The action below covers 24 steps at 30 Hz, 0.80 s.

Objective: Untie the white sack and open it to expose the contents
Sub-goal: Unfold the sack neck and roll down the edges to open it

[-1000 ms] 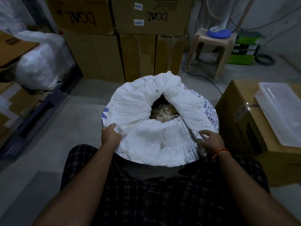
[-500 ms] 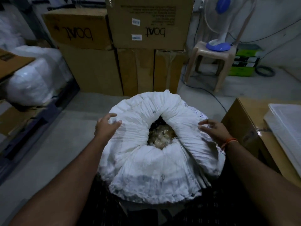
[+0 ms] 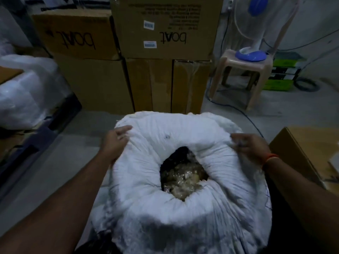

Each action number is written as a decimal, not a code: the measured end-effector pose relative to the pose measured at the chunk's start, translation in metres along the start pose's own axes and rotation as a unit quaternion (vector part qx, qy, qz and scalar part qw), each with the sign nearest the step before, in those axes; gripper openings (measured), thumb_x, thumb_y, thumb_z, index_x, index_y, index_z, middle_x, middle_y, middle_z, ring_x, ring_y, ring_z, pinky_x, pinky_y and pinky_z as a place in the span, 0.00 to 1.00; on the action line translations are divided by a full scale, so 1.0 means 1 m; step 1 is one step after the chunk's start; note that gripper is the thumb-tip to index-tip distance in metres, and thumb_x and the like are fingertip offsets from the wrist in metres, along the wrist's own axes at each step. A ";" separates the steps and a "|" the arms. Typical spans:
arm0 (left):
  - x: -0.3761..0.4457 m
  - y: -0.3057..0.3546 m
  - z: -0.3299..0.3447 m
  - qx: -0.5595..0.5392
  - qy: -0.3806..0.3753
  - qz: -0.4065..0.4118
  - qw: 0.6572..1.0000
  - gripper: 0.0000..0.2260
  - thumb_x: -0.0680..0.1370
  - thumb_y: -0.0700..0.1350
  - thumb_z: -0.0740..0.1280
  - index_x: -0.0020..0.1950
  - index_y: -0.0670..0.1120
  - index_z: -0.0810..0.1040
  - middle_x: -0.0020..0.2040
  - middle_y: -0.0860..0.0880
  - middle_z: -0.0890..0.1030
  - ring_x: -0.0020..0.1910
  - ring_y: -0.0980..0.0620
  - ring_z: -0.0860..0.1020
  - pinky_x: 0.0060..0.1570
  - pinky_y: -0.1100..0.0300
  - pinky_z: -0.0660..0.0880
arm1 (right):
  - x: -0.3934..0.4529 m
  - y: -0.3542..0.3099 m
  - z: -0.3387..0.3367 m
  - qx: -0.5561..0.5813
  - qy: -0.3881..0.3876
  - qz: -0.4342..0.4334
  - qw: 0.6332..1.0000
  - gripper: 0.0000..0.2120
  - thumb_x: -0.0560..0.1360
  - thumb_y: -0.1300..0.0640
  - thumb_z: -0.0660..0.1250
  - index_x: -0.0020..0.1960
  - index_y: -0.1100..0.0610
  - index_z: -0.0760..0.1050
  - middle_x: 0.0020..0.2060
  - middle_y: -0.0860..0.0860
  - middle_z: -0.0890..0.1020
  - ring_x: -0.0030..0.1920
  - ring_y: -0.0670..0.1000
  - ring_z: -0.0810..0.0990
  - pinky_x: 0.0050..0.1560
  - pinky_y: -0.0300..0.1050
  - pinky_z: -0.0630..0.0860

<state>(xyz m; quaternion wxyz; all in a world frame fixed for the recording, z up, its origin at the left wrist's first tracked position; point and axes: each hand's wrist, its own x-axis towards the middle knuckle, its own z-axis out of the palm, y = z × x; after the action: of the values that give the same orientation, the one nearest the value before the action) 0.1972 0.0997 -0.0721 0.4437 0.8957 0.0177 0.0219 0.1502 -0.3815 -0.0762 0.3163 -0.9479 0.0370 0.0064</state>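
Observation:
A big white sack (image 3: 183,213) stands on the floor right in front of me, its top rolled down into a thick ring. Through the round opening I see pale, shiny contents (image 3: 183,178) wrapped in clear plastic. My left hand (image 3: 114,143) grips the rolled cloth at the far left of the ring. My right hand (image 3: 247,146), with an orange thread at the wrist, clutches the cloth at the far right. Both hands are slightly blurred.
Stacked cardboard boxes (image 3: 161,30) rise behind the sack. A plastic stool (image 3: 242,76) with a blue-and-white fan (image 3: 255,33) stands at the back right, a cable trailing on the floor. Another carton (image 3: 304,149) sits close on the right. White plastic bags (image 3: 25,92) lie left.
Both hands moved from the near rim up to the far sides of the rolled ring and closed on the cloth. The view dropped closer, and the opening looks wider.

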 end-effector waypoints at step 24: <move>-0.239 0.002 0.041 0.375 -0.158 0.390 0.826 0.52 0.74 0.71 0.64 0.85 0.39 0.52 0.86 0.38 0.51 0.85 0.35 0.52 0.82 0.43 0.57 | -0.231 -0.088 0.109 -0.335 -0.038 -0.329 0.882 0.36 0.74 0.46 0.63 0.79 0.57 0.62 0.79 0.55 0.65 0.79 0.56 0.63 0.70 0.51 0.61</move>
<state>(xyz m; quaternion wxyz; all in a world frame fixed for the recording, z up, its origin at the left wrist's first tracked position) -0.0396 0.0531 -0.1010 0.0247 0.9166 -0.3967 0.0434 -0.0724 -0.2309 -0.1023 -0.0349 -0.9540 -0.2936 -0.0506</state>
